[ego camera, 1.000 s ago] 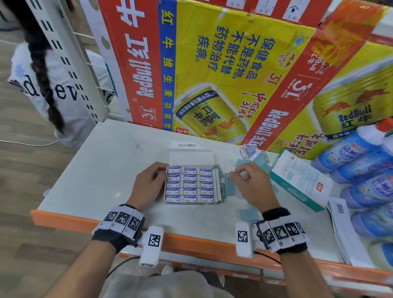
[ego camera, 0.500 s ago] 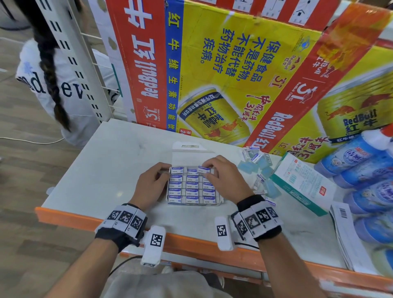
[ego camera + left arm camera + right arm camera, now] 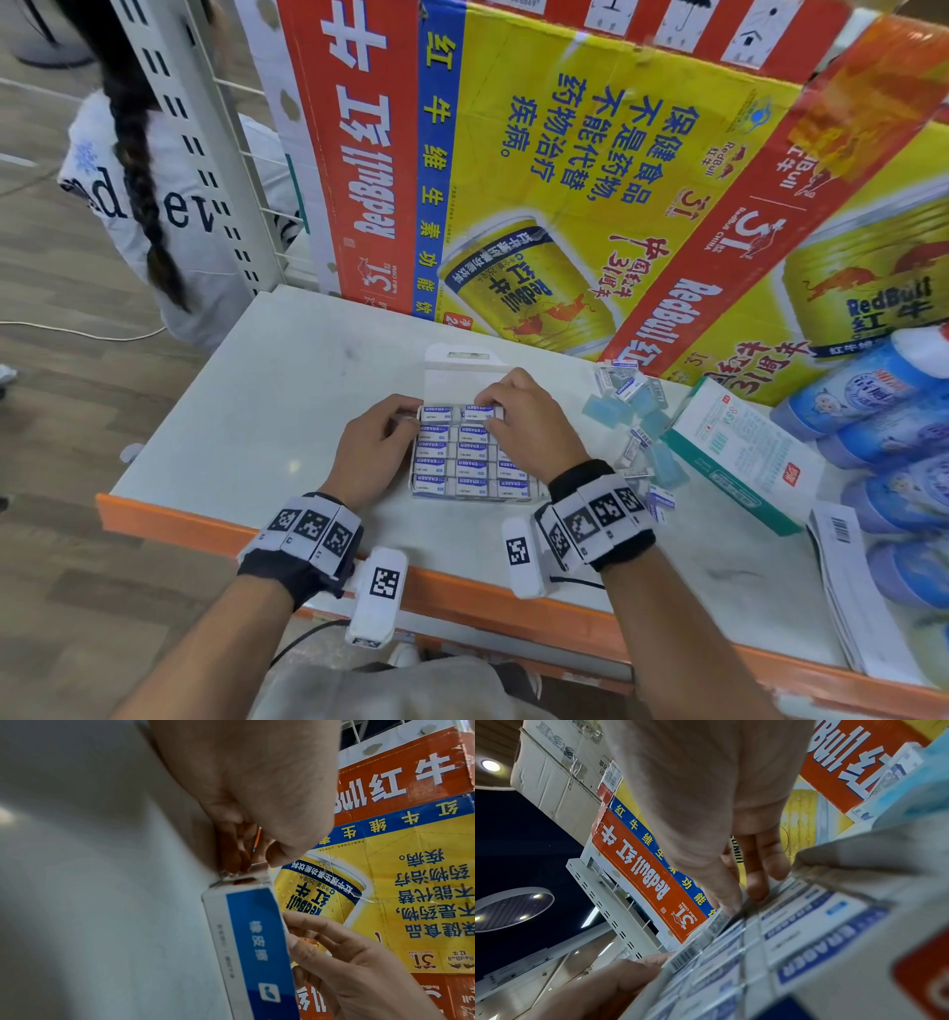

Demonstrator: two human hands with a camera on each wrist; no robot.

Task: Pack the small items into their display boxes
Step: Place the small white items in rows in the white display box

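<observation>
An open white and blue display box (image 3: pixel 417 492) lies in the middle of the white shelf, its lid (image 3: pixel 464 372) folded back. Rows of blue-labelled erasers (image 3: pixel 457 453) fill it. My left hand (image 3: pixel 408 411) grips the box's far left corner, fingers curled on it; the left wrist view shows the box's side (image 3: pixel 246 933) under that hand (image 3: pixel 257 852). My right hand (image 3: pixel 488 408) is over the far row and pinches one eraser (image 3: pixel 478 412) there between thumb and fingers. In the right wrist view its fingertips (image 3: pixel 754 888) touch the packed erasers (image 3: pixel 808 923).
Loose erasers (image 3: pixel 629 390) and pale blue pieces lie scattered right of the box. A green and white carton (image 3: pixel 739 452), blue bottles (image 3: pixel 873 401) and papers (image 3: pixel 842 580) crowd the right. Red Bull cartons (image 3: pixel 565 180) wall the back. A person (image 3: pixel 154 205) crouches at far left.
My right hand left the loose pile at the right, swung left over the box and now sits on its far row with an eraser. The left hand stayed on the box's corner.
</observation>
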